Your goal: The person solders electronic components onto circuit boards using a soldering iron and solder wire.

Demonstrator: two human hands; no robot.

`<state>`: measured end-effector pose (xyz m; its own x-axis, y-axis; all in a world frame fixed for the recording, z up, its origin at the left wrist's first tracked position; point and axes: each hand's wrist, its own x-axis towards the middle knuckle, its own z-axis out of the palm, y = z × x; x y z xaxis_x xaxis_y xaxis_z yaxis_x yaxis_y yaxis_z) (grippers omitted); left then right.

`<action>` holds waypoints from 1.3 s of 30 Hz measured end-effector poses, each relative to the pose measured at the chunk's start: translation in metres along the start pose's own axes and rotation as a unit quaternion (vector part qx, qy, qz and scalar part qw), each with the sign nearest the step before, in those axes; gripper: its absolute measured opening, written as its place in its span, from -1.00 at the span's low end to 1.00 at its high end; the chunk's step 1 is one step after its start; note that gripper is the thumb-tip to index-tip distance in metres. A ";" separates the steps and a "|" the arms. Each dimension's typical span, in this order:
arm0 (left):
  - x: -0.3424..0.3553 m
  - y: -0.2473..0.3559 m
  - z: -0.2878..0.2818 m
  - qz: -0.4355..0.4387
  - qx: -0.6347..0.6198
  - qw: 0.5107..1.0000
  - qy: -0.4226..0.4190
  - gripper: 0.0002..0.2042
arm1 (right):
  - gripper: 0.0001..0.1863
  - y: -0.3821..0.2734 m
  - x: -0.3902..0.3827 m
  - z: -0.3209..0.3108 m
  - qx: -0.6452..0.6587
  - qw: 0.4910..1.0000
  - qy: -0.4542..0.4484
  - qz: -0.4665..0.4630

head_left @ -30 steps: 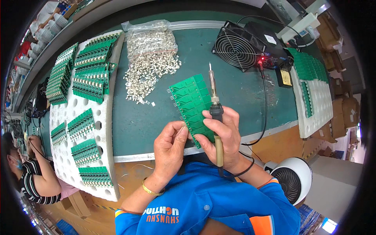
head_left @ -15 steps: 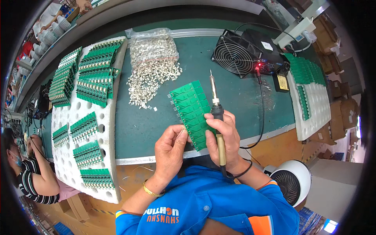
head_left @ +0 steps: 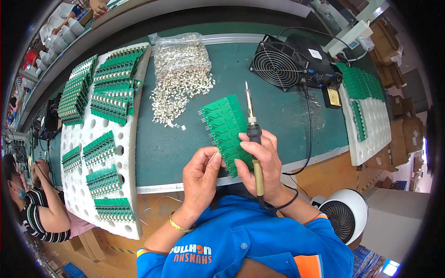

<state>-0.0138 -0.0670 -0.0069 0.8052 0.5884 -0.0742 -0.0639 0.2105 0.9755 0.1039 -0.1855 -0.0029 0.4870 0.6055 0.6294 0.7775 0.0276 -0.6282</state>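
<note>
A green circuit board panel point(head_left: 225, 132) is tilted up over the front of the bench, with a row of pins along its left edge. My left hand point(head_left: 201, 172) is closed in a pinch at the panel's lower left edge; whether a small part is also between its fingertips is hidden. In my right hand point(head_left: 264, 164) is a soldering iron point(head_left: 254, 132), its bare tip pointing up and away from the panel. The thumb and fingers of that hand also touch the panel's right edge.
Small white connectors point(head_left: 174, 99) spill from a clear bag point(head_left: 181, 53). Left, a white foam tray point(head_left: 74, 185) carries several finished-looking boards point(head_left: 104, 180); another foam tray point(head_left: 380, 134) is at right. A fan point(head_left: 278, 65) and soldering station point(head_left: 320, 67) stand behind. A co-worker point(head_left: 44, 204) sits left.
The soldering iron has shifted slightly left, and the fingers of my right hand have moved a little on the panel. The red light on the soldering station has gone out.
</note>
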 end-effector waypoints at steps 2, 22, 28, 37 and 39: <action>0.000 0.001 0.001 -0.007 -0.006 1.000 0.001 -0.87 | -0.33 -0.003 0.002 0.001 0.003 1.000 0.004 0.003; -0.002 -0.004 0.002 0.004 0.016 1.000 0.005 -0.85 | -0.41 0.003 -0.001 -0.001 -0.010 1.000 -0.012 0.003; -0.003 -0.006 0.001 0.010 0.008 1.000 0.005 -0.84 | -0.38 0.000 0.001 -0.002 -0.009 1.000 -0.018 0.001; -0.004 -0.006 -0.002 -0.010 -0.010 1.000 -0.009 -0.85 | -0.43 -0.001 0.001 -0.001 -0.023 1.000 -0.007 -0.020; -0.004 -0.009 -0.002 -0.005 -0.007 1.000 -0.011 -0.85 | -0.46 -0.001 0.001 -0.005 -0.021 1.000 -0.010 -0.020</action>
<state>-0.0174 -0.0698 -0.0157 0.8181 0.5695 -0.0803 -0.0634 0.2282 0.9716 0.1052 -0.1888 0.0003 0.4478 0.6204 0.6439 0.8121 0.0191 -0.5832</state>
